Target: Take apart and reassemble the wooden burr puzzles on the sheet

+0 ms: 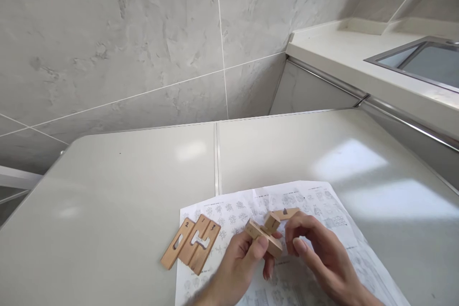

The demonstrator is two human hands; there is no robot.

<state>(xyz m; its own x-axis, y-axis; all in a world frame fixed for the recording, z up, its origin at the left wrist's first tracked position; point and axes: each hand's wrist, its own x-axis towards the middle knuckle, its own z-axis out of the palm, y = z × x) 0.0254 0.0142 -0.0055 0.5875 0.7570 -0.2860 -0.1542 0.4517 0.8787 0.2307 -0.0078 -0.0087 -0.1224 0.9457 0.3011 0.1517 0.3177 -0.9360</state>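
My left hand [238,260] grips crossed wooden puzzle blocks [273,245] between thumb and fingers, with one short block standing up across the longer ones. Close by on the right, my right hand [321,251] has its fingers bent and apart, and nothing shows between them. Just past its fingertips lies another wooden piece [287,213] with a dark notch. To the left rest three flat wooden pieces with cut-outs: the piece marked 2 [184,233], the piece marked 1 [201,224] and the piece marked 3 [212,232]. My fingers hide part of the held blocks.
A printed paper sheet [247,208] with small diagrams lies under my hands, creased at its right side. It rests on a glossy pale table [143,191] with a seam down the middle. Beyond stand a grey tiled wall [161,33] and a white counter [333,50] with a sink [423,62].
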